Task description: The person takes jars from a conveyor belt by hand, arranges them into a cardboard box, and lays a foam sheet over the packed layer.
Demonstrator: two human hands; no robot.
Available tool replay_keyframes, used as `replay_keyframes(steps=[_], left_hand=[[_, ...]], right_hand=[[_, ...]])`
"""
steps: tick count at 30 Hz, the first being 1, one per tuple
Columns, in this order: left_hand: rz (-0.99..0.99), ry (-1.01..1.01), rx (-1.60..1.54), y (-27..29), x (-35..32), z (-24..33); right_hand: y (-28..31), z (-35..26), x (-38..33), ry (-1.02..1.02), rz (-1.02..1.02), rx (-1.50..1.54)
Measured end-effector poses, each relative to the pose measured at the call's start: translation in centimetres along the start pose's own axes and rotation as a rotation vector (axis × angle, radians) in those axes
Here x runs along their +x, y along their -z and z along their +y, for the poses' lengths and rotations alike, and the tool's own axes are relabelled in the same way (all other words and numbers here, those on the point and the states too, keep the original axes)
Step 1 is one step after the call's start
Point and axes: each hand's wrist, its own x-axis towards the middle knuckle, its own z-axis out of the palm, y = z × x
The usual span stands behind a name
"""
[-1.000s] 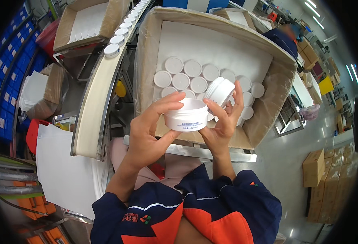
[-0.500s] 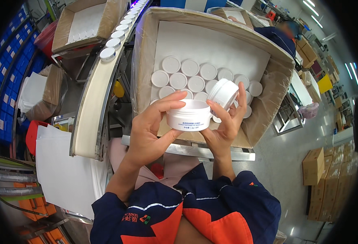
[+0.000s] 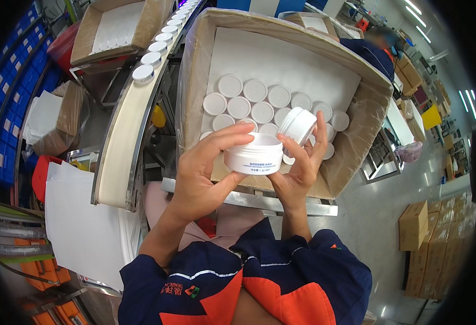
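In front of my chest, a white open-topped plastic jar (image 3: 253, 161) with small blue print on its side is held between both hands. My left hand (image 3: 201, 176) grips its left side, fingers on the rim and thumb low on the wall. With thumb and forefinger my right hand (image 3: 294, 170) pinches the same jar's right side. A second white jar (image 3: 298, 125) sits tilted in that hand's other fingers, just behind the first. Beyond both hands, several white round jars (image 3: 255, 90) stand in rows in a plastic-lined carton (image 3: 376, 89).
To the left runs a curved conveyor (image 3: 116, 157) carrying several white lidded jars (image 3: 143, 74). White sheets (image 3: 78, 216) are stacked beside it. Another carton (image 3: 81, 46) stands at the far left, near blue bins (image 3: 10, 108). A person (image 3: 370, 51) works at the far right; brown boxes (image 3: 435, 244) are piled lower right.
The printed jar has turned slightly between my fingers, its print shifting a little. My grip is the same in both hands, and the whole view has shifted slightly.
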Motion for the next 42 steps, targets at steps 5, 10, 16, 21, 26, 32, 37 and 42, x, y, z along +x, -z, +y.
replay_keyframes(steps=[5,10,16,21,26,32,37,42], left_hand=[[-0.007,-0.005,0.018,0.0,0.0,-0.1],[-0.031,0.005,-0.077,0.0,0.1,-0.3],[-0.066,0.018,-0.185,-0.1,0.1,-0.6],[-0.081,0.021,-0.251,-0.1,0.0,-1.1],[-0.079,0.029,-0.279,-0.2,-0.1,-1.2],[-0.02,-0.026,0.043,-0.3,0.3,-0.2],[-0.015,-0.047,0.144,-0.2,0.2,0.5],[0.016,-0.057,0.196,-0.5,0.2,0.7]], right_hand=[[0.2,-0.3,0.3,0.006,0.017,0.016],[0.7,-0.6,0.5,0.034,0.014,-0.054],[1.2,-0.6,0.5,0.05,0.018,-0.081],[1.5,-0.8,0.6,0.069,0.017,-0.099],[1.6,-0.9,0.6,0.068,0.017,-0.108],[0.8,-0.1,0.4,0.041,0.006,-0.093],[0.1,0.3,-0.2,-0.027,-0.003,-0.007],[-0.3,0.5,-0.4,-0.041,-0.002,0.008]])
